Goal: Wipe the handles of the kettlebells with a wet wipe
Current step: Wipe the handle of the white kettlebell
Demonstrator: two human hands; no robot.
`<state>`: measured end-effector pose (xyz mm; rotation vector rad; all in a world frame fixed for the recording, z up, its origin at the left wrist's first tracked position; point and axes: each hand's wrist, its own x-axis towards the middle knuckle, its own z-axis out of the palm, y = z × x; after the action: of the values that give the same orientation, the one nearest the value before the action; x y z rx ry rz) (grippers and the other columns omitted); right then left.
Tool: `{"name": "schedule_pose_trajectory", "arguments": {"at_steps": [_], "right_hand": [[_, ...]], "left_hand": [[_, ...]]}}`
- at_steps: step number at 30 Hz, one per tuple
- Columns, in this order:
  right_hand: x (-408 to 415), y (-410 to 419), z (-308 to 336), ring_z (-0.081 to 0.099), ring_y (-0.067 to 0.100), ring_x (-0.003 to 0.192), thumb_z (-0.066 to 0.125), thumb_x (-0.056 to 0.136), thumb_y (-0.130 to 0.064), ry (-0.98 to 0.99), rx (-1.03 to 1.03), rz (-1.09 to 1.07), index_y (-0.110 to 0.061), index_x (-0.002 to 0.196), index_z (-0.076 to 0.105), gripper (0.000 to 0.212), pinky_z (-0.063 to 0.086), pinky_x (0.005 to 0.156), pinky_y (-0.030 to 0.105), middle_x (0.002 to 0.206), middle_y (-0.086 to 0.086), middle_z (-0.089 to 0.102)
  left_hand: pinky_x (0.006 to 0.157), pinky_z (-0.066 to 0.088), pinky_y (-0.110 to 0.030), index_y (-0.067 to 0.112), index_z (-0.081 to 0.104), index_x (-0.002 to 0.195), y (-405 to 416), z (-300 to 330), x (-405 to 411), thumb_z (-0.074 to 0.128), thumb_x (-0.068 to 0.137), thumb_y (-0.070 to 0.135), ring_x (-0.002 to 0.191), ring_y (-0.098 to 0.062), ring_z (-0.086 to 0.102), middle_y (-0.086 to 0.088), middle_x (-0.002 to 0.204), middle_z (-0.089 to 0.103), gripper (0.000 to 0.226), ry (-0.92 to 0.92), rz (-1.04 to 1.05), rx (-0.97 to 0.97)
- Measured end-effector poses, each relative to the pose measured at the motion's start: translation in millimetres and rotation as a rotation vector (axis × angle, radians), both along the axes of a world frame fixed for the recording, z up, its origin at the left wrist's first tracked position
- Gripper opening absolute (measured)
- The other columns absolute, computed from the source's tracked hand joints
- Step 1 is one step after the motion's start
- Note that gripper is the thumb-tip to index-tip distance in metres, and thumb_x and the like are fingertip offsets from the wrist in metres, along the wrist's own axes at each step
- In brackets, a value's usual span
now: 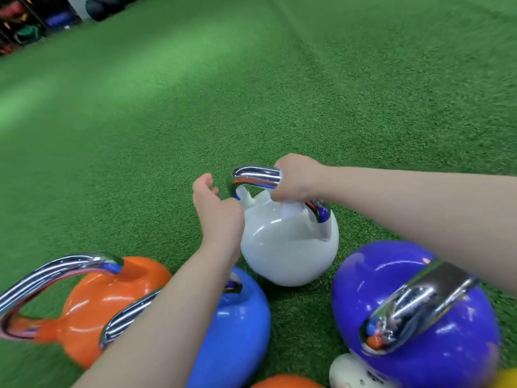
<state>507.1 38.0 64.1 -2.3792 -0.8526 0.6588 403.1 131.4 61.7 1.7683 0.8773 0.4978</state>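
Observation:
A white kettlebell [288,247] with a chrome handle [256,176] stands on the green turf. My right hand [296,179] grips the right part of that handle, and a bit of white wet wipe [288,210] shows below the fingers. My left hand [215,208] hovers just left of the handle with relaxed fingers, holding nothing. Nearer to me stand an orange kettlebell [103,306], a blue kettlebell [237,329] partly hidden by my left forearm, and a purple kettlebell [414,326], each with a chrome handle.
Green turf [251,93] stretches away ahead. A rack with dark and coloured gear [30,23] stands at the far left. Another orange kettlebell top [285,383], a white object [352,373] and a yellow edge [506,379] lie along the bottom.

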Motion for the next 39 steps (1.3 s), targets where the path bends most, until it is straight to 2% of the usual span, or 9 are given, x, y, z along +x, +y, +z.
{"name": "schedule_pose_trajectory", "arguments": {"at_steps": [4,9,14,19,23,27,30,36,39], "right_hand": [[3.4,-1.7,0.4,0.05,0.02,0.063,0.054,0.079,-0.011,-0.161,-0.062,0.089,-0.01,0.091,0.052,0.012,0.038,0.049,0.023,0.07,0.001,0.05],[21.1,-14.2,8.7,0.048,0.012,0.058,0.057,0.078,-0.005,-0.129,-0.091,0.233,-0.017,0.092,0.053,0.019,0.037,0.048,0.022,0.069,-0.003,0.052],[40.2,-24.2,-0.5,0.055,0.015,0.063,0.052,0.083,-0.004,-0.298,-0.072,0.182,-0.027,0.07,0.045,0.027,0.043,0.046,0.024,0.07,-0.004,0.054],[44.6,-24.4,-6.8,0.05,0.02,0.07,0.048,0.084,-0.005,-0.432,-0.063,0.112,-0.016,0.078,0.048,0.013,0.034,0.051,0.024,0.068,-0.005,0.048],[18.3,-6.9,1.8,0.052,0.023,0.081,0.05,0.082,-0.003,-0.725,-0.209,0.28,-0.021,0.089,0.043,0.02,0.038,0.063,0.03,0.081,-0.004,0.05],[-18.7,18.3,-6.0,0.056,0.027,0.097,0.053,0.086,-0.01,-0.991,-0.216,0.493,-0.017,0.113,0.046,0.028,0.037,0.072,0.035,0.103,0.002,0.058],[-20.4,20.8,-10.7,0.058,0.027,0.084,0.059,0.081,-0.009,-1.093,-0.083,0.597,-0.015,0.105,0.054,0.024,0.032,0.064,0.032,0.091,0.003,0.06],[32.2,-17.2,-10.4,0.056,0.018,0.079,0.051,0.084,-0.009,-0.622,-0.046,0.152,-0.03,0.078,0.044,0.022,0.044,0.062,0.03,0.081,-0.009,0.054],[26.9,-31.7,-14.2,0.049,0.021,0.101,0.062,0.079,-0.012,-0.43,-0.076,0.031,-0.02,0.112,0.046,0.037,0.044,0.08,0.03,0.109,0.002,0.05]], "left_hand": [[0.107,0.034,-0.045,0.022,0.024,0.145,20.4,4.4,13.9,0.038,0.082,-0.007,0.132,-0.027,0.037,-0.006,0.147,0.034,0.071,0.255,-0.301,0.238],[0.06,0.033,-0.027,0.018,0.048,0.114,31.9,-1.2,13.1,0.04,0.08,-0.012,0.084,-0.018,0.049,0.005,0.098,0.049,0.045,0.334,-0.451,0.427],[0.064,0.037,-0.022,0.022,0.047,0.099,36.0,-8.4,-1.1,0.037,0.075,-0.017,0.092,-0.007,0.054,0.013,0.092,0.053,0.047,0.288,-0.52,0.333],[0.058,0.043,-0.015,0.031,0.05,0.086,40.3,-12.2,-7.2,0.038,0.076,-0.02,0.086,-0.011,0.058,0.009,0.088,0.057,0.053,0.24,-0.557,0.139],[0.074,0.051,-0.025,0.027,0.047,0.09,43.2,-13.6,-8.8,0.073,0.07,-0.006,0.076,-0.015,0.06,0.0,0.085,0.062,0.046,0.205,-0.583,0.017],[0.077,0.051,-0.03,0.017,0.042,0.102,43.5,-15.8,-5.6,0.076,0.07,-0.002,0.073,-0.013,0.061,-0.001,0.082,0.062,0.05,0.177,-0.542,0.038],[0.07,0.05,-0.018,0.016,0.042,0.106,42.9,-14.4,-4.5,0.076,0.071,0.0,0.074,-0.009,0.061,0.002,0.081,0.062,0.051,0.169,-0.546,0.042],[0.064,0.046,-0.011,0.018,0.041,0.115,44.8,-11.7,-5.4,0.075,0.075,0.009,0.079,-0.003,0.059,0.005,0.09,0.061,0.053,0.204,-0.585,0.084],[0.069,0.045,-0.012,0.02,0.041,0.116,46.0,-11.2,-6.0,0.075,0.074,0.011,0.08,-0.002,0.059,0.005,0.091,0.062,0.054,0.206,-0.59,0.104]]}}
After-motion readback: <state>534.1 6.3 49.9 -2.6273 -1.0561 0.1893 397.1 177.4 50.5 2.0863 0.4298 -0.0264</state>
